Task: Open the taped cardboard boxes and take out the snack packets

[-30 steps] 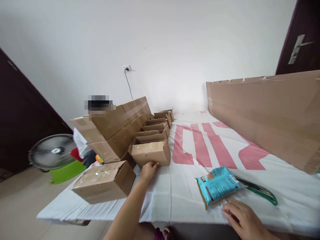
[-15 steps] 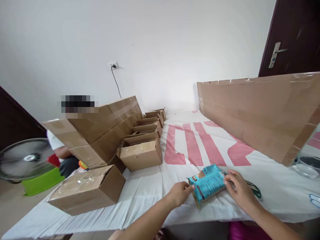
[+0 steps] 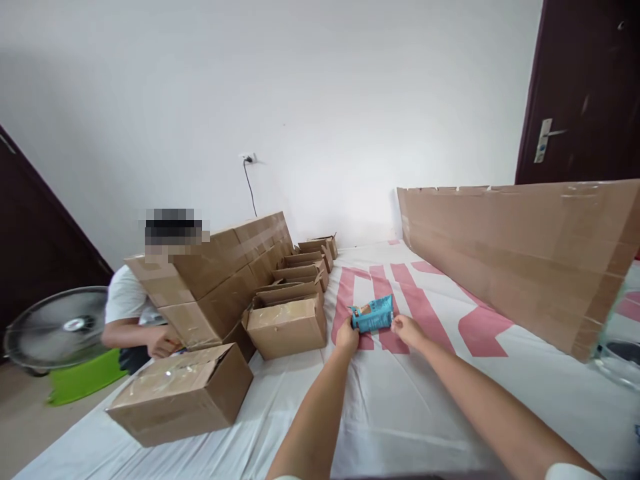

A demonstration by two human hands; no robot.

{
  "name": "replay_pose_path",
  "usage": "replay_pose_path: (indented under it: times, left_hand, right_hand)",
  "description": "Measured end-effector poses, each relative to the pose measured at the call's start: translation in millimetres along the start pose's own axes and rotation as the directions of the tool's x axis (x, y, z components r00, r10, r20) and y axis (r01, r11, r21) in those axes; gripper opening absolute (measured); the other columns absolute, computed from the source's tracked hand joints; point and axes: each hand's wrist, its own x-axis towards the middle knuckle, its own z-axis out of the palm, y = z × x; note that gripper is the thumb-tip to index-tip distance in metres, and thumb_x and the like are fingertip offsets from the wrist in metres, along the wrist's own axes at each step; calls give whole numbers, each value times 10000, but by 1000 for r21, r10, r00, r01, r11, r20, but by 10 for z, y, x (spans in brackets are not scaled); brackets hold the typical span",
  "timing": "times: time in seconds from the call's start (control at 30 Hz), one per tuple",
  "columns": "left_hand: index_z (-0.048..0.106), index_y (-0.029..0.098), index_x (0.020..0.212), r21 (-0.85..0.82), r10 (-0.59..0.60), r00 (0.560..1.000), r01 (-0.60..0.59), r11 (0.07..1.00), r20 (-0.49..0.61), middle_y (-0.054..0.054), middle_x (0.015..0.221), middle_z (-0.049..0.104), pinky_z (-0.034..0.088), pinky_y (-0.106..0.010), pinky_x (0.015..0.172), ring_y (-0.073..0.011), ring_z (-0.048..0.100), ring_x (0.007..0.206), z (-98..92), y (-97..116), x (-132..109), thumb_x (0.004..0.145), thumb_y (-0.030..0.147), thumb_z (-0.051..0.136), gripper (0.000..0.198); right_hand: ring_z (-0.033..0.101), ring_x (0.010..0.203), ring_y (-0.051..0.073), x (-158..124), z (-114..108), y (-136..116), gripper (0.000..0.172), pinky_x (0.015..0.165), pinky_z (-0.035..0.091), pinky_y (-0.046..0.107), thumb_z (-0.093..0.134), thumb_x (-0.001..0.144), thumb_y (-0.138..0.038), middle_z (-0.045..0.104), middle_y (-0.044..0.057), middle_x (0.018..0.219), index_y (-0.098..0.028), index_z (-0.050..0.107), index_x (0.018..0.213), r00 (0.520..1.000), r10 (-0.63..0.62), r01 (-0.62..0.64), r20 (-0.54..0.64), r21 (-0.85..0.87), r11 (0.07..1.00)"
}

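Observation:
A small blue snack packet (image 3: pixel 373 315) is held out over the white cloth with red letters (image 3: pixel 425 373). My left hand (image 3: pixel 347 337) grips its left end and my right hand (image 3: pixel 407 329) grips its right end, both arms stretched forward. The nearest cardboard box (image 3: pixel 286 325) of a row stands just left of the packet, its top flaps partly raised. A taped box (image 3: pixel 183 393) lies nearer to me on the left.
Stacked cartons (image 3: pixel 220 273) line the left side of the table. A long cardboard panel (image 3: pixel 520 247) stands along the right. Another person (image 3: pixel 133 313) crouches behind the cartons beside a floor fan (image 3: pixel 55 330). A dark door (image 3: pixel 580 100) is at the right.
My left hand left the box and joined the right on the blue packet. Both hands lifted the packet off the cloth and carried it forward.

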Motion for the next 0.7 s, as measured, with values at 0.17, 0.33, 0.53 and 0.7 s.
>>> replay_pose_path:
  times: [0.17, 0.33, 0.53, 0.7]
  left_hand:
    - [597, 158, 1134, 24, 44, 999, -44, 999, 15, -77, 1144, 628, 537, -415, 854, -199, 628, 986, 51, -217, -219, 920, 343, 573, 284]
    - [628, 180, 843, 40, 52, 998, -51, 998, -19, 7, 835, 684, 499, -279, 772, -146, 637, 815, -180, -482, -628, 821, 160, 628, 29]
    - [606, 187, 882, 111, -76, 956, 111, 988, -283, -37, 863, 693, 491, -289, 799, -195, 657, 889, -1021, -996, -848, 830, 113, 484, 152]
    - [381, 79, 1335, 201, -48, 847, 180, 963, -530, -231, 1408, 436, 325, -448, 1092, -300, 392, 1356, -1230, -1121, -964, 832, 108, 455, 509]
  right_hand:
    - [607, 759, 130, -122, 191, 114, 185, 707, 516, 307, 583, 916, -323, 640, 13, 882, -143, 612, 891, 998, 1, 0, 59, -7, 1000]
    - [580, 653, 143, -431, 330, 69, 109, 619, 443, 260, 506, 825, -186, 628, -21, 682, -189, 599, 768, 984, -120, 119, 134, 14, 993]
    - [550, 860, 236, -804, 469, -85, 106, 788, 413, 366, 487, 771, -184, 640, 49, 808, -204, 578, 719, 954, -285, 291, 93, -60, 955]
    - [545, 827, 231, -840, 450, -125, 119, 774, 421, 365, 485, 789, -167, 633, 52, 794, -207, 568, 713, 931, -356, 363, 83, -101, 926]
